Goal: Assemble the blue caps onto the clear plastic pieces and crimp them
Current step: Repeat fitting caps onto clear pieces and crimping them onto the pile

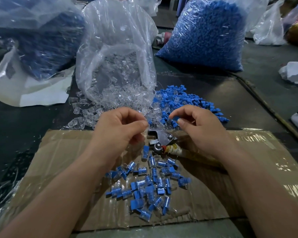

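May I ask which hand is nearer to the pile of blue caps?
Right. The right hand is at the near edge of the pile of blue caps, pinching a blue cap; the left hand sits farther left, by the clear pieces.

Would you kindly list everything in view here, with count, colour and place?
Open bag: one, transparent, centre back.
Loose clear pieces: many, clear, spilling before that bag.
Loose blue caps: many, blue, piled right of them.
Bags of blue parts: two, blue inside, back right and back left.
Cardboard: one, brown, nearest.
Assembled pieces: many, blue-in-clear, on cardboard.
Crimping tool: one, metal, on cardboard between hands.
Left hand: one, apparently pinching a clear piece.
Right hand: one, pinching a blue cap.
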`<state>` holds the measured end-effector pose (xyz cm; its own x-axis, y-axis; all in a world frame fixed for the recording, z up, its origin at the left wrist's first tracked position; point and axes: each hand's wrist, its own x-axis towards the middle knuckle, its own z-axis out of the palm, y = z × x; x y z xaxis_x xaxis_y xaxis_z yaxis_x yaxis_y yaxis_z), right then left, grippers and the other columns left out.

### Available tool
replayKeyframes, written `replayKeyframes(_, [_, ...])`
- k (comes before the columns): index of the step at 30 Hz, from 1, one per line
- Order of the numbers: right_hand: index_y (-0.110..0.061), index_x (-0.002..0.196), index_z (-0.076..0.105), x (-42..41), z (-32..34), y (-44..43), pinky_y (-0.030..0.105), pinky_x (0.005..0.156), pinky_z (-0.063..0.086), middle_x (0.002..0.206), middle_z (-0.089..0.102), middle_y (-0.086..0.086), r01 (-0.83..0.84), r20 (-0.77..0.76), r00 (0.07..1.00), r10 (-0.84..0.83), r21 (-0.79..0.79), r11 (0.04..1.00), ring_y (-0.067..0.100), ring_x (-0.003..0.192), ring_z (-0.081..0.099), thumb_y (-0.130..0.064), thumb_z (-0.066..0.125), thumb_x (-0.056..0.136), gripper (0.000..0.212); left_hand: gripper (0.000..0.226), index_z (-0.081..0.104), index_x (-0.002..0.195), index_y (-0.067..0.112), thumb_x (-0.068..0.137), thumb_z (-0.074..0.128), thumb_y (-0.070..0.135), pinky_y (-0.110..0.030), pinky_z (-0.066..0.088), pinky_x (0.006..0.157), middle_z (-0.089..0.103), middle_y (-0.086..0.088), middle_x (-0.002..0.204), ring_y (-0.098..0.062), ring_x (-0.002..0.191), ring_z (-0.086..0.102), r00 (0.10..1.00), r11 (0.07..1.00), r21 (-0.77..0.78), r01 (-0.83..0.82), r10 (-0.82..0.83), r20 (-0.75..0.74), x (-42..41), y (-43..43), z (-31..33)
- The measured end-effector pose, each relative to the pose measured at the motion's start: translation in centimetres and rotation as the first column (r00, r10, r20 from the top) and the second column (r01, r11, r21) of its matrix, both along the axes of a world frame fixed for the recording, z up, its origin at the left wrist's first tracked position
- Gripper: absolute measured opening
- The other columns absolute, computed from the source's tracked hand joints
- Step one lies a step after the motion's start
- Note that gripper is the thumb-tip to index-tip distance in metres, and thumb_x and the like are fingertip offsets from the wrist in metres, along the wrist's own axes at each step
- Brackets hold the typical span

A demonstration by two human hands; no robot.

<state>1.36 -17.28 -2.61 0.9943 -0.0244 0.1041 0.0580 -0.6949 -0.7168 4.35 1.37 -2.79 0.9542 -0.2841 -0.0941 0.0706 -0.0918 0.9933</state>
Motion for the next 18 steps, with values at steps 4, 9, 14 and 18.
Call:
replayKeyframes(4, [-0.032,0.082,0.055,-0.4,0.4,0.3,0.015,0.064,0.047,0.083,0.065,-0.007,0.012,0.000,1.000,-0.013,0.207,0.978,0.002,0.075,0.063,-0.007,0.057,0.087,0.026,0.010,0.063,0.079,0.007,0.079,0.062,-0.002,-0.018,0.051,0.048,0.064,0.001,0.056,-0.010,0.049,0.061,0.998,0.999,-0.038,0.038,-0.040,-0.056,-0.2,-0.1,0.2])
replayKeyframes(9, [-0.027,0.078,0.057,-1.0,0.6,1.5,0.026,0.066,0.055,0.080,0.068,0.004,-0.047,0.100,0.995,0.020,0.275,0.960,0.017,0.075,0.066,-0.003,0.062,0.082,0.024,0.016,0.065,0.082,0.009,0.080,0.060,-0.006,-0.025,0.055,0.053,0.068,-0.006,0.061,-0.016,0.053,0.064,0.993,0.994,-0.094,0.046,-0.056,-0.104,-0.3,-0.2,0.4])
replayKeyframes(14, [-0.036,0.089,0.058,-1.2,0.5,2.3,0.024,0.079,0.054,0.086,0.067,-0.009,-0.095,0.178,0.983,0.046,0.277,0.956,0.005,0.086,0.065,-0.007,0.066,0.082,0.031,0.015,0.066,0.082,0.008,0.076,0.063,-0.006,-0.021,0.055,0.052,0.070,-0.011,0.065,-0.016,0.055,0.067,0.991,0.991,-0.124,0.058,-0.072,-0.112,-0.4,-0.4,0.3])
replayKeyframes(18, [-0.042,0.091,0.058,-1.1,0.4,2.5,0.014,0.078,0.050,0.084,0.065,-0.019,-0.108,0.202,0.977,0.062,0.224,0.969,-0.002,0.084,0.064,-0.007,0.066,0.082,0.037,0.016,0.067,0.081,0.009,0.076,0.064,-0.006,-0.024,0.057,0.055,0.071,-0.012,0.067,-0.017,0.057,0.068,0.992,0.992,-0.100,0.078,-0.087,-0.088,-0.5,-0.5,0.3])
